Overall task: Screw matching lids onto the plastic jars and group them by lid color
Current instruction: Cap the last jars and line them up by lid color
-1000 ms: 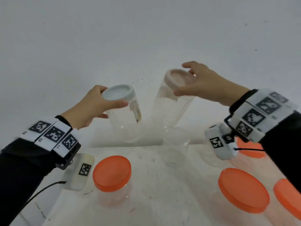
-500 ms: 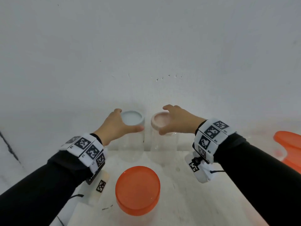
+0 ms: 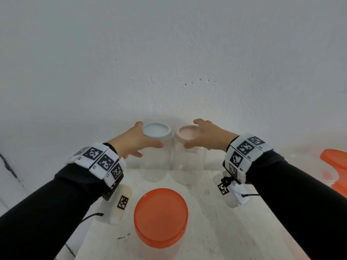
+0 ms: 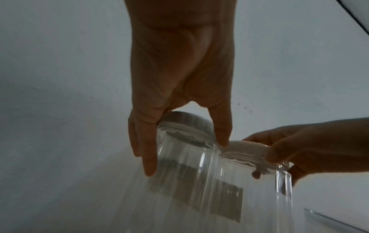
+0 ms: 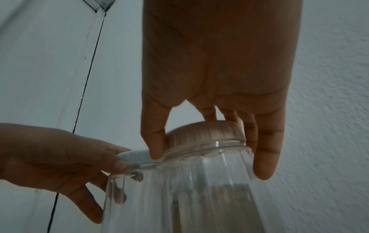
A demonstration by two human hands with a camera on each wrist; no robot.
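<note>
Two clear ribbed jars stand side by side at the table's far edge, against the wall. The left jar [image 3: 156, 162] wears a pale blue-white lid [image 3: 156, 131]; my left hand [image 3: 142, 138] holds that lid between thumb and fingers. The right jar [image 3: 188, 166] wears a pink lid [image 3: 188, 133], and my right hand [image 3: 199, 136] holds it the same way. In the left wrist view the thumb [image 4: 221, 130] lies on the lid's rim [image 4: 185, 118]. In the right wrist view the thumb [image 5: 153, 141] rests against the pink lid [image 5: 205, 132].
An orange-lidded jar [image 3: 161, 217] stands close in front of me, between my forearms. More orange lids [image 3: 336, 162] sit at the right edge of the view. The white wall [image 3: 169, 72] rises directly behind the two jars.
A second ago both jars were in the air, tilted toward each other. They have since gone forward and down and now stand upright by the wall, with my hands still on their lids.
</note>
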